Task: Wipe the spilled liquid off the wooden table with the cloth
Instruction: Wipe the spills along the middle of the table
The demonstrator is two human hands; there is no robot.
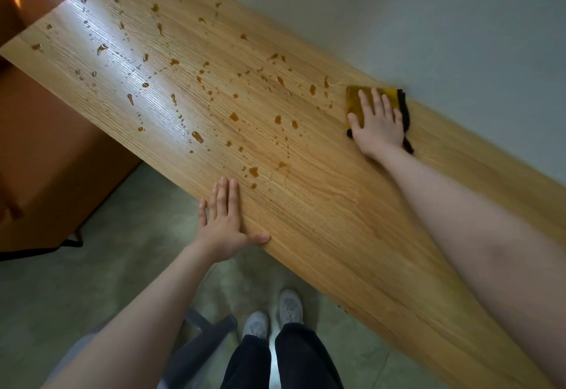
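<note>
- I find my right hand (378, 125) laid flat on the cloth (355, 104), fingers (366, 101) straight and spread, pressing it down onto the table (337, 235) rather than curling round it.
- The cloth is yellow with a dark edge, folded, and sits against the far edge of the table, hard by the pale wall (428, 21).
- My left hand (225, 220) rests flat on the near edge of the table, fingers straight and released, thumb on the edge; it holds nothing and, in my judgement, serves only as a brace.
- The spilled liquid (234, 116) lies as scattered amber drops and streaks, running from just beside the cloth's left edge away across the table towards its far left end.
- Governing relation: nearly all of the spill lies to the left of the cloth, and the table's long axis runs from lower right to upper left in the head view. The stretch of table to the right of the cloth looks dry.
- The nearest drops (312, 89) are almost touching the cloth; the farthest sit well apart, in the bright glare near the left end.
- Judgement: wiping is barely begun. The right hand is the one on the cloth and should sweep leftward along the long axis.
- Risk: the left hand sits near a few drops (253, 171) by the near edge and could smear them.
</note>
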